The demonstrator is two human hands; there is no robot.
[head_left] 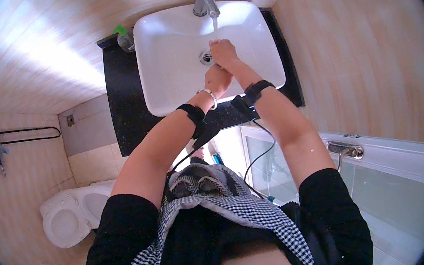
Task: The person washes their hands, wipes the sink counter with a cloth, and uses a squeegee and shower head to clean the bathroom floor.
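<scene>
Water runs from a chrome faucet [207,2] into a white rectangular washbasin [169,53]. Over the basin, just right of the metal drain [207,57], my right hand [224,51] is curled below the stream. My left hand [218,79] is closed up against the right wrist, nearer to me. A small dark thing shows between them, too hidden to name; whether either hand grips it cannot be told. A pale beaded bracelet [211,97] circles my left wrist, and black straps with cabled devices sit on both forearms.
A clear bottle with a green pump top [125,39] stands on the black stone counter [122,92], left of the basin. A white toilet [65,220] is at the lower left. To the right are a wood-patterned wall and a glass door with a metal handle [345,151].
</scene>
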